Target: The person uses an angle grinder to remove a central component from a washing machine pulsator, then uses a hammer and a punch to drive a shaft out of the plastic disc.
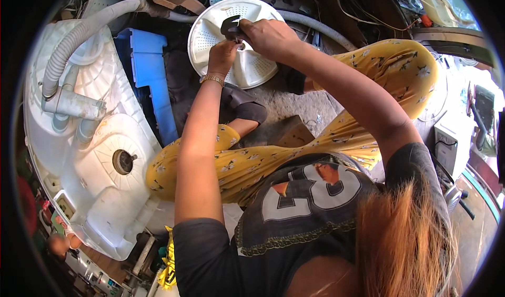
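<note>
A white round perforated disc (pixel 208 68) with raised vanes stands at the top centre, beyond my feet. Over its hub, my right hand (pixel 271 39) grips a dark, curved tool (pixel 230 25), whose exact kind I cannot make out. My left hand (pixel 223 55), with a bracelet at the wrist, is closed just below the tool, beside the hub hole; what its fingers hold is too small and hidden to name.
A white plastic washer tub base (pixel 97 181) with a ribbed hose (pixel 68 44) lies at my left beside a blue plastic panel (pixel 150 60). A cardboard piece (pixel 292 131) lies between my legs. A white box (pixel 450 139) stands at my right, with cables and clutter around.
</note>
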A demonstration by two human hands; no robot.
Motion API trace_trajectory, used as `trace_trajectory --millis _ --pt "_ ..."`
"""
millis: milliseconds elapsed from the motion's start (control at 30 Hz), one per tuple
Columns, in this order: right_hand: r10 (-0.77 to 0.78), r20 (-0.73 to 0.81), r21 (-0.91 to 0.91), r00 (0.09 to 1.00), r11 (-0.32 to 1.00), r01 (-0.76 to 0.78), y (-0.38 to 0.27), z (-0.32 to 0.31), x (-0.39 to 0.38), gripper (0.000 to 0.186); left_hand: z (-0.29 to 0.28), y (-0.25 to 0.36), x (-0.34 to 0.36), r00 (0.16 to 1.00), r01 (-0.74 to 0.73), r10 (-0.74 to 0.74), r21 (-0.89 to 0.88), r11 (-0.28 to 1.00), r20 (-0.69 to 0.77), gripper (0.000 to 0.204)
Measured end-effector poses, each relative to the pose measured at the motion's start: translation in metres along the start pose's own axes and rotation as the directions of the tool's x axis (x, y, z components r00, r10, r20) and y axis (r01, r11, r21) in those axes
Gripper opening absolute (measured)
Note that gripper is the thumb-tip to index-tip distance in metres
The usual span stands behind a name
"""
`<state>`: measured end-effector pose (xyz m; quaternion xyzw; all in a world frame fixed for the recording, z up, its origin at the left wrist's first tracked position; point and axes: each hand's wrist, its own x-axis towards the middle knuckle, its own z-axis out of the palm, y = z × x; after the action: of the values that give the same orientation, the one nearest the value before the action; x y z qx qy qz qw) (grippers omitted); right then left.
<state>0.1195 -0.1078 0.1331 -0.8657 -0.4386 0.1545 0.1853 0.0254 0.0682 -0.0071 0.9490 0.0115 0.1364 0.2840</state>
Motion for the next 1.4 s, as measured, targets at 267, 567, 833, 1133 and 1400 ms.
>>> trace_trajectory --millis 267,567,833,1133,1400 --pt "-0.065 -0.296 0.100 0.953 0.990 0.099 -0.013 -0.039 0.004 0.037 -0.004 0.002 0.009 0.999 0.036 -0.037 -0.099 0.994 -0.003 0.008" --pt "0.393 -0.039 -0.143 0.919 0.908 -0.395 0.110 0.036 -0.008 0.023 -0.036 -0.055 0.004 0.646 0.293 -0.584 -0.547 0.784 -0.491 0.016" --pt "0.567 -0.063 -0.268 0.821 0.783 -0.561 0.194 0.079 -0.048 0.028 -0.024 -0.120 -0.050 0.278 0.877 -0.949 -0.442 0.188 0.148 0.064" --pt "0.566 -0.253 0.282 0.785 0.819 -0.499 0.159 0.096 -0.007 0.050 -0.082 -0.023 0.019 0.807 0.481 -0.584 -0.677 0.557 0.093 0.035" --pt "0.626 0.287 0.951 0.725 -0.094 -0.295 0.129 0.089 -0.027 0.091 -0.196 0.121 -0.008 0.820 0.304 -0.571 -0.808 0.504 -0.047 0.035"
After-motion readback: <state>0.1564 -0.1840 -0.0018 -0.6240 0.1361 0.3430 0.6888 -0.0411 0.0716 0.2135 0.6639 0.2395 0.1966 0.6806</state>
